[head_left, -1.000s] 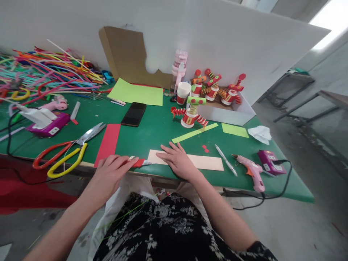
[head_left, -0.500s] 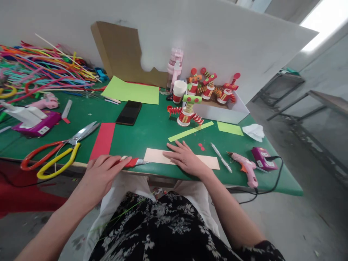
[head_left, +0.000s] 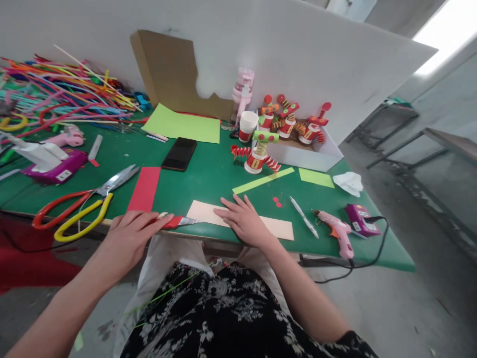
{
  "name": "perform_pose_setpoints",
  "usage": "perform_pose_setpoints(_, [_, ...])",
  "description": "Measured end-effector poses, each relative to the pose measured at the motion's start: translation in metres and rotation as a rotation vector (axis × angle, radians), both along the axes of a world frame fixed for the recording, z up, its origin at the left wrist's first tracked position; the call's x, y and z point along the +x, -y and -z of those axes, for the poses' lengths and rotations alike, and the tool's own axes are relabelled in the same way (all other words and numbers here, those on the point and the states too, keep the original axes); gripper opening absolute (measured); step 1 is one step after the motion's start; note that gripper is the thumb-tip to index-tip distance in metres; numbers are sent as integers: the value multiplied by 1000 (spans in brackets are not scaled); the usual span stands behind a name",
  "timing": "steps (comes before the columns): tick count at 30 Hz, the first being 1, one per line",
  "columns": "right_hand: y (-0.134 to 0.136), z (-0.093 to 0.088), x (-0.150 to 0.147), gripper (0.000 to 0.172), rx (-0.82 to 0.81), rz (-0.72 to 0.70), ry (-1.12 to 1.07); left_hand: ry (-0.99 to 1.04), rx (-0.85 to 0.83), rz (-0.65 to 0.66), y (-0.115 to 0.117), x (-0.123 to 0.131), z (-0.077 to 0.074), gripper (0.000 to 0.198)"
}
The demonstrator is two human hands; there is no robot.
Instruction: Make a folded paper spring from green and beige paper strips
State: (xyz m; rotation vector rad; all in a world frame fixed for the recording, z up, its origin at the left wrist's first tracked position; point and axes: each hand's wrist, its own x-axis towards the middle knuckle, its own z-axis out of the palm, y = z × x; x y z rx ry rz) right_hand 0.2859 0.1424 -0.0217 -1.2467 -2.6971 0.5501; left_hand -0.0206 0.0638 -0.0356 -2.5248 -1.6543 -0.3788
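Red cutter (head_left: 174, 222) clasped by the left hand (head_left: 134, 227), fingers curled; at its three o'clock the pale strip (head_left: 202, 212), seemingly uncut, is pinned under the right hand (head_left: 243, 222), fingers spread — four cup figures (head_left: 254, 163), one o'clock, apparently finished.

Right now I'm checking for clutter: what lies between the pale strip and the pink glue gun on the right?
The head view shows a white pen on the tabletop between the pale strip and pink glue gun.

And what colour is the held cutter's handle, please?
The handle is red, in the head view.
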Motion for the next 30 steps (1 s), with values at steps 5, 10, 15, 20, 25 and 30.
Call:
perform_pose_setpoints(5, [0,1,-1,39,-9,3,-5,-29,1,15,2,6,-2,58])
perform_pose_setpoints(10, [0,2,0,39,4,-7,-20,-81,-3,12,3,13,-6,58])
perform_pose_setpoints(15, [0,3,0,40,6,1,-8,-102,6,20,4,21,-2,60])
perform_pose_setpoints(20, [0,4,-1,40,10,-7,-23,-124,19,22,3,26,-1,60])
perform_pose_setpoints(25, [0,5,0,40,19,-5,-25,-93,-11,48,1,33,-3,63])
perform_pose_setpoints(30, [0,6,1,41,26,-11,-36,-73,-23,38,4,36,-4,64])
